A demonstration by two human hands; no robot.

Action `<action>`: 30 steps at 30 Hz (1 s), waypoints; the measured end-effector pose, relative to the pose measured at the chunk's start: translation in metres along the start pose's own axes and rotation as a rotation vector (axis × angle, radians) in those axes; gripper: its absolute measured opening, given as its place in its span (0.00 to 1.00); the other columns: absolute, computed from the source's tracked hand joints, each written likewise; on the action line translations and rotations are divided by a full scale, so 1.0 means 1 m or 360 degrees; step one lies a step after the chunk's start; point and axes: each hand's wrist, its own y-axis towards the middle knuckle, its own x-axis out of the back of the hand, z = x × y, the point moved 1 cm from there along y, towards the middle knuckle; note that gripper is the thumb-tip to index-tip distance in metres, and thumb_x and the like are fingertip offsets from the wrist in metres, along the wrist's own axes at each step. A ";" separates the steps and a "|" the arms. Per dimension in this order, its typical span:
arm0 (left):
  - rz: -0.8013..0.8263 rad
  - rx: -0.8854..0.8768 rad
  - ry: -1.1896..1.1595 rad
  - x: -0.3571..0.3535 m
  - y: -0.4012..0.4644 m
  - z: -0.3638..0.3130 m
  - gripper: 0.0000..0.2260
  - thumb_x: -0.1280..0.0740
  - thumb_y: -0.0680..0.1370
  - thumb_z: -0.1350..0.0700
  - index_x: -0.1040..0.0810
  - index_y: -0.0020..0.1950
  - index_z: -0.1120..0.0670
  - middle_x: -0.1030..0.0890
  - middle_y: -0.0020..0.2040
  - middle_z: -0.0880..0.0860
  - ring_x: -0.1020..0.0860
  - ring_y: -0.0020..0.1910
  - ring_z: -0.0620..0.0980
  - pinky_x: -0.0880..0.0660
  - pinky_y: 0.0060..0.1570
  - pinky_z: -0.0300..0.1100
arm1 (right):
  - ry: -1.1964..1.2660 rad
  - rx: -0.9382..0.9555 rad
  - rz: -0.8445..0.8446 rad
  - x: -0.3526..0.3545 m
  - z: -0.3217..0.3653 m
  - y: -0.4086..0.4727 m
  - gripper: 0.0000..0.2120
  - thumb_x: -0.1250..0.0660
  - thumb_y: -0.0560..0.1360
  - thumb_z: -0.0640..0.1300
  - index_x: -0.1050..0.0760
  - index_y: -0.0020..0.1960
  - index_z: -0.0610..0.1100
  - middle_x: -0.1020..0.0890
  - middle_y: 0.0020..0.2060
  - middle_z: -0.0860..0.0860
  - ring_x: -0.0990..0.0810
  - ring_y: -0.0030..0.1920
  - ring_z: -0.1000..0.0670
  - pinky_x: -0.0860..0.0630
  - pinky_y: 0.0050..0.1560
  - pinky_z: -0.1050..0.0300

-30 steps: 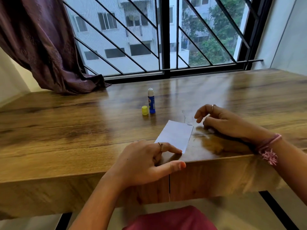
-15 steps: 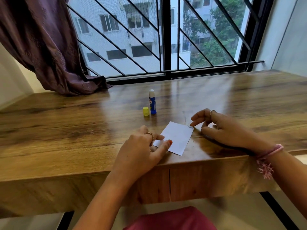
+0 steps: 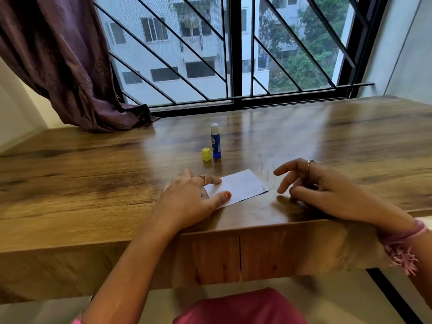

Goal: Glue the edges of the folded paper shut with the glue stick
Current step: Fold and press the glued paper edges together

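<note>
A folded white paper lies flat near the front edge of the wooden table. My left hand rests on its left end, thumb and fingers pressing it down. My right hand hovers just right of the paper with fingers spread and curled, holding nothing and not touching the paper. Behind the paper a blue glue stick stands upright with its white tip uncovered. Its yellow cap sits beside it on the left.
A purple curtain drapes onto the table's back left corner. A barred window runs along the far edge. The table's front edge lies just below my hands, with a drawer seam under it.
My left hand slid up onto the paper's left end and turned the paper slightly. My right hand lifted off the paper's right corner and opened its fingers.
</note>
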 end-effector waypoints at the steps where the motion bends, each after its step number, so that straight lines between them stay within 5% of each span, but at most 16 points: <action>1: 0.0080 -0.0027 -0.0019 0.003 0.003 0.003 0.24 0.41 0.71 0.30 0.31 0.67 0.34 0.34 0.46 0.45 0.31 0.50 0.48 0.29 0.59 0.52 | -0.0011 0.0008 -0.0022 0.002 -0.002 0.000 0.18 0.36 0.75 0.35 0.26 0.56 0.56 0.17 0.45 0.55 0.21 0.37 0.55 0.23 0.41 0.57; 7: 0.0479 -0.0249 -0.0075 0.018 0.027 0.012 0.19 0.39 0.76 0.37 0.33 0.66 0.29 0.33 0.47 0.45 0.32 0.44 0.42 0.34 0.44 0.39 | -0.0286 0.0107 0.0099 0.003 -0.007 0.005 0.14 0.39 0.78 0.48 0.25 0.58 0.65 0.20 0.41 0.54 0.20 0.42 0.49 0.25 0.46 0.50; 11: 0.0467 -0.0337 -0.0167 0.017 0.036 0.012 0.16 0.38 0.78 0.43 0.30 0.65 0.31 0.32 0.46 0.46 0.32 0.43 0.42 0.38 0.40 0.34 | -0.0403 0.0183 0.0264 -0.001 -0.005 0.011 0.17 0.41 0.79 0.45 0.26 0.61 0.64 0.25 0.43 0.56 0.23 0.44 0.55 0.27 0.49 0.59; 19: 0.0052 -0.0659 -0.0275 0.009 0.012 -0.001 0.11 0.36 0.78 0.47 0.23 0.60 0.38 0.29 0.47 0.41 0.28 0.46 0.38 0.31 0.48 0.38 | -0.0499 0.0271 0.0406 -0.002 0.000 0.006 0.19 0.40 0.79 0.43 0.26 0.61 0.66 0.26 0.44 0.55 0.24 0.46 0.56 0.33 0.51 0.64; 23: 0.0104 -0.0871 -0.0164 0.005 -0.006 -0.013 0.13 0.38 0.79 0.46 0.23 0.62 0.41 0.28 0.56 0.39 0.31 0.57 0.35 0.34 0.59 0.44 | -0.0510 0.0271 0.0405 -0.002 0.001 0.006 0.19 0.39 0.79 0.41 0.24 0.60 0.64 0.27 0.42 0.57 0.26 0.45 0.57 0.37 0.49 0.64; 27: 0.0099 -0.0939 -0.0018 0.002 -0.015 -0.019 0.17 0.41 0.77 0.42 0.24 0.64 0.42 0.26 0.58 0.41 0.31 0.58 0.38 0.40 0.57 0.37 | -0.0558 0.0278 0.0420 -0.002 0.002 0.006 0.20 0.39 0.79 0.41 0.25 0.60 0.65 0.28 0.42 0.59 0.27 0.45 0.59 0.38 0.48 0.63; 30: 0.0069 -0.0937 0.0030 0.001 -0.018 -0.019 0.20 0.43 0.76 0.37 0.25 0.64 0.40 0.26 0.55 0.41 0.30 0.57 0.40 0.37 0.58 0.41 | -0.0580 0.0295 0.0425 -0.002 0.002 0.005 0.19 0.39 0.79 0.43 0.25 0.61 0.65 0.29 0.44 0.60 0.27 0.46 0.59 0.38 0.50 0.62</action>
